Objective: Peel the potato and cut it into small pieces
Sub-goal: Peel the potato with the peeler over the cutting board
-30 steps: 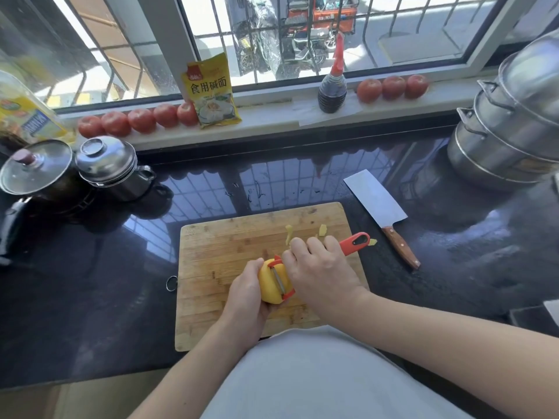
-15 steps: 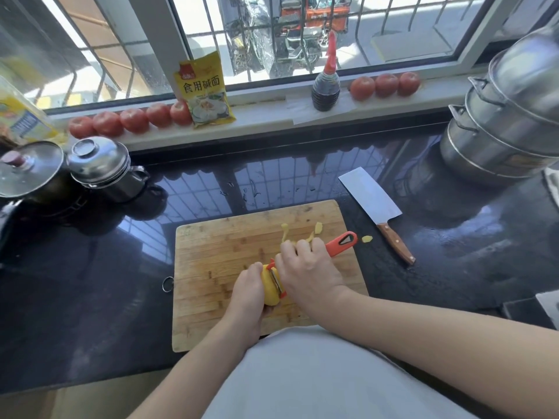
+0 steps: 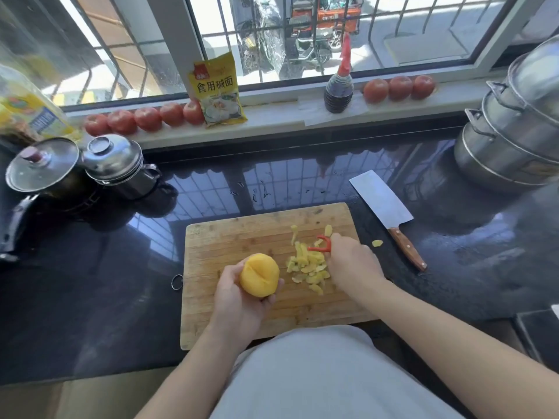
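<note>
Hands parted since earlier: left hand [image 3: 239, 293] cups peeled potato [image 3: 259, 275]; right hand [image 3: 351, 263] grips peeler [image 3: 322, 244] over board. Peeling near done; next, cleaver [image 3: 385, 213].

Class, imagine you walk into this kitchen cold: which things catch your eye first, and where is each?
The bright yellow peeled potato, gripped in the left hand over the wooden cutting board. Beside it lies a pile of peelings, with the right hand holding the red peeler. A cleaver lies on the dark counter to the board's right.
</note>
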Motion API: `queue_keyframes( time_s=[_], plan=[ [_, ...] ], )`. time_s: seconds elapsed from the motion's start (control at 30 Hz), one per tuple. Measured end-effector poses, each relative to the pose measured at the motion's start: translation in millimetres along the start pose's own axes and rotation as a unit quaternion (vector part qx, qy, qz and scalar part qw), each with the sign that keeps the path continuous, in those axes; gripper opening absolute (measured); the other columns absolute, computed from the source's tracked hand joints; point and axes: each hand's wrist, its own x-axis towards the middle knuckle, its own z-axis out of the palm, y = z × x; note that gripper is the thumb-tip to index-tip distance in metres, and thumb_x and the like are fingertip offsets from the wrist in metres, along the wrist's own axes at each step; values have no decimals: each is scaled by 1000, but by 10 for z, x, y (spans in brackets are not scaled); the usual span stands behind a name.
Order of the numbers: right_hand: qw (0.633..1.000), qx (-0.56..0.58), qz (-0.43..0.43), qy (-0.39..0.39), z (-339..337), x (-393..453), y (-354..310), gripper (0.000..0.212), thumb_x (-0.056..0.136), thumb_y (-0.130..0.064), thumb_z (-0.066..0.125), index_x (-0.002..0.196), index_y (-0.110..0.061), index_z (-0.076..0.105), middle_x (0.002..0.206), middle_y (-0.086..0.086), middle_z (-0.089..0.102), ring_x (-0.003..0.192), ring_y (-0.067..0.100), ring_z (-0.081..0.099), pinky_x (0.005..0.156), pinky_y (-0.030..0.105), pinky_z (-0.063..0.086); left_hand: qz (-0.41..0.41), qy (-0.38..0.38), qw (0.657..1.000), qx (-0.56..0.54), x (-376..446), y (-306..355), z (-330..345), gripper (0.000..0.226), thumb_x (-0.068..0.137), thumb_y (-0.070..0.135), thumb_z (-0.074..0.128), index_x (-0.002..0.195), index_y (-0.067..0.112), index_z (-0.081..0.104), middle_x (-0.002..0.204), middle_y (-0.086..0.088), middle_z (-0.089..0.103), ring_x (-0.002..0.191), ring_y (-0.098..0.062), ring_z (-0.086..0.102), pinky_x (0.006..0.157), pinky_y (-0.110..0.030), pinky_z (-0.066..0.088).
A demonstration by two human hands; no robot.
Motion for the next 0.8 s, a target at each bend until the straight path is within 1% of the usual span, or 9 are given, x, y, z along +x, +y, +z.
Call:
queue_keyframes(
  time_s=[0.1,0.13,0.2,0.27,0.33,0.43,0.57,0.67,0.8],
  plan=[
    [988,116,16,98,35,23,108,23,107,-33,41,89,-20,47,85,-3,58,74,27,60,63,41,49,-1,-39,999,-9,-20,14,-28,36,101,28,38,116,15,67,99,-15,68,73,-38,69,55,-30,48],
    [993,86,17,73,62,34,141,19,107,-27,39,91,-19,47,88,-2,58,78,30,61,65,41,48,-2,-47,999,-7,-26,16,-24,37,101,28,38,117,15,68,98,-15,69,73,-37,69,55,-30,49],
    [996,14,68,-52,110,19,185,13,103,-14,38,100,-17,51,98,5,61,91,33,62,70,40,46,-9,-55,998,-4,-22,9,-17,35,102,29,39,118,14,66,96,-15,69,74,-37,69,54,-30,49],
    [993,66,79,-57,103,-36,194,16,104,-23,41,95,-20,54,95,2,63,87,29,62,71,41,50,-12,-62,998,2,-32,34,-7,34,101,30,41,119,11,63,96,-16,69,75,-37,69,52,-31,50],
    [973,229,31,13,29,-104,88,21,102,-31,52,84,-22,58,80,-5,62,75,17,60,67,37,51,-7,-67,998,7,-18,52,2,34,102,30,42,121,9,60,95,-16,70,78,-36,70,52,-32,53],
    [929,359,-93,9,-98,-238,-197,8,90,-17,72,84,-20,68,74,-9,59,70,8,53,64,15,41,-4,-49,999,20,23,5,12,34,105,29,43,127,9,59,99,-17,72,80,-35,70,54,-32,56],
    [926,321,-197,-23,-3,-176,-341,13,81,-19,80,87,-11,71,78,-3,57,74,7,51,68,20,40,22,-30,997,67,30,-55,54,52,106,31,45,146,-1,50,122,-22,68,97,-30,66,72,-37,56],
    [926,310,-213,-29,36,-159,-367,14,79,-19,81,85,-12,70,75,-12,49,73,0,48,66,13,34,42,-35,995,80,14,-71,55,51,107,33,47,145,-1,52,134,-31,62,110,-34,60,82,-42,54],
    [928,294,-226,-32,30,-146,-338,12,80,-18,81,84,-15,71,78,-12,48,74,8,49,67,20,39,48,-38,993,102,15,-80,30,41,108,32,47,134,5,63,124,-22,70,102,-29,65,79,-41,54]
  ],
)
